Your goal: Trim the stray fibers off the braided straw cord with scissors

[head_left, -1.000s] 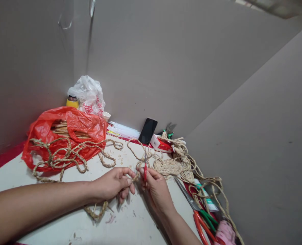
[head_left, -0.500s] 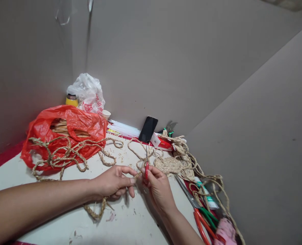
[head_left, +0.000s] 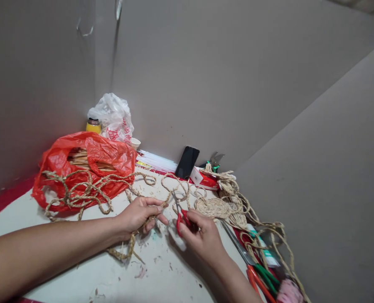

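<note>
Between the thumb and fingers of my left hand (head_left: pixel 142 213) is a braided straw cord (head_left: pixel 121 255). One part of it hangs below the wrist and bends on the table, while a stretch runs up from my fingertips toward loops farther back. My right hand (head_left: pixel 202 231) grips small red-handled scissors (head_left: pixel 180 223) by the handles. Their blades point up and away, just right of the cord, and look slightly parted. A coiled flat oval of straw cord (head_left: pixel 212 207) lies beyond my right hand.
A red plastic bag (head_left: pixel 111 151) of straw stalks, with braided cord draped over it, sits at the left. Behind stand a white bag (head_left: pixel 114 113), a yellow jar (head_left: pixel 93 125) and a phone (head_left: pixel 187 162). Large orange-handled scissors (head_left: pixel 259 283) lie at the right edge beside piled cord.
My right hand has drawn back, and the small scissors have turned, their handles now spread. My left hand has shifted slightly up with the cord. The whole view has moved a little.
</note>
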`<action>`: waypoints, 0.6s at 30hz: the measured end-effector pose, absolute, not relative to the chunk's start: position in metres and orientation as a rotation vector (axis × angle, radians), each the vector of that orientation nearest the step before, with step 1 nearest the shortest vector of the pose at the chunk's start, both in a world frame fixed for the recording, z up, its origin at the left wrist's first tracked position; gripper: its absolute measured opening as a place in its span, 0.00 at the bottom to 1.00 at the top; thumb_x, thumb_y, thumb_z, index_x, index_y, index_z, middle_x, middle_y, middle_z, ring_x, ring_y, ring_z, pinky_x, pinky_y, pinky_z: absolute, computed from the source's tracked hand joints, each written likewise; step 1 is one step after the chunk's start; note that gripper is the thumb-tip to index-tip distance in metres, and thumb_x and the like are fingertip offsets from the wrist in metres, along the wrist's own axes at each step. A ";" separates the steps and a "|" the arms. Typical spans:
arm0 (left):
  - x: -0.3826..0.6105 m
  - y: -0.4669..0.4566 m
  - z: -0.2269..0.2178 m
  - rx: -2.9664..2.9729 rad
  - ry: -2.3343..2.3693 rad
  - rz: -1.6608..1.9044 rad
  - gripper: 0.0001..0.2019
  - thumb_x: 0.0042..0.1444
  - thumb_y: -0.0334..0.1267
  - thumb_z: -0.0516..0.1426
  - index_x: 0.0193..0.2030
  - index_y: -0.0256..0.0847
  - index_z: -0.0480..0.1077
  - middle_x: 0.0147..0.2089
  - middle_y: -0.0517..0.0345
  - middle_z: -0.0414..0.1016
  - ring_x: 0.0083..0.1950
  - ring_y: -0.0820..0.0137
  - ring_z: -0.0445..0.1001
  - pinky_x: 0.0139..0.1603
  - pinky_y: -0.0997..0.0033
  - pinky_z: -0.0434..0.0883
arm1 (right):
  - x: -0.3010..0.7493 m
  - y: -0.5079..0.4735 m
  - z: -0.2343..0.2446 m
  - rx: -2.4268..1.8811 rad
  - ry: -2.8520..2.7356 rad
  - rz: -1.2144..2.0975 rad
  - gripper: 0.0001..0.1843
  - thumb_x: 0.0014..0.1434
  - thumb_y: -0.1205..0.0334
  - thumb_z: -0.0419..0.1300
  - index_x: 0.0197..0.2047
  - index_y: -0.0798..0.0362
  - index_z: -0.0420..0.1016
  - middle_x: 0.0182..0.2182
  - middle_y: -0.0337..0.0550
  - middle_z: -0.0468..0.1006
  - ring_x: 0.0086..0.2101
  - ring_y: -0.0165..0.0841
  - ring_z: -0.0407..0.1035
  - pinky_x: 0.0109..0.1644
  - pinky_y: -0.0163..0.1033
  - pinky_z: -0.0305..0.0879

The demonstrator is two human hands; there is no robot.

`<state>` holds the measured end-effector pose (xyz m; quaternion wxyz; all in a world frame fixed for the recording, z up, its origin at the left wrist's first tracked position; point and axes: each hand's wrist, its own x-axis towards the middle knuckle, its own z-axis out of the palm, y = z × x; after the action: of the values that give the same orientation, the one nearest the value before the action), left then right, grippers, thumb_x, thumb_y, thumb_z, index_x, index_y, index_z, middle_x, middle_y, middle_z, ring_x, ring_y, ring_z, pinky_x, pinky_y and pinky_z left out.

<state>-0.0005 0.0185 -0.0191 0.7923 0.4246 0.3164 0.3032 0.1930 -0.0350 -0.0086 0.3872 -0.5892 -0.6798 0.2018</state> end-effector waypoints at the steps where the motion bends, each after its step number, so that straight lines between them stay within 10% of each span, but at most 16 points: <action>1: -0.001 0.020 -0.019 0.900 0.690 0.662 0.18 0.47 0.40 0.60 0.45 0.34 0.68 0.29 0.54 0.79 0.12 0.82 0.56 0.12 0.79 0.50 | 0.194 -0.035 -0.008 -1.515 -1.792 0.475 0.14 0.46 0.61 0.60 0.17 0.51 0.59 0.18 0.34 0.60 0.22 0.29 0.54 0.28 0.36 0.46; 18: -0.001 0.023 -0.025 0.955 0.732 0.679 0.16 0.47 0.42 0.61 0.39 0.36 0.66 0.27 0.57 0.78 0.11 0.83 0.54 0.12 0.78 0.47 | 0.194 -0.040 -0.001 -1.785 -2.286 -0.045 0.12 0.52 0.58 0.56 0.20 0.52 0.63 0.19 0.37 0.68 0.21 0.28 0.58 0.28 0.36 0.44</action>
<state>-0.0007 0.0231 -0.0248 0.7706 0.4405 0.3377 0.3133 0.1944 -0.0395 -0.0008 0.1199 -0.6109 -0.7824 -0.0153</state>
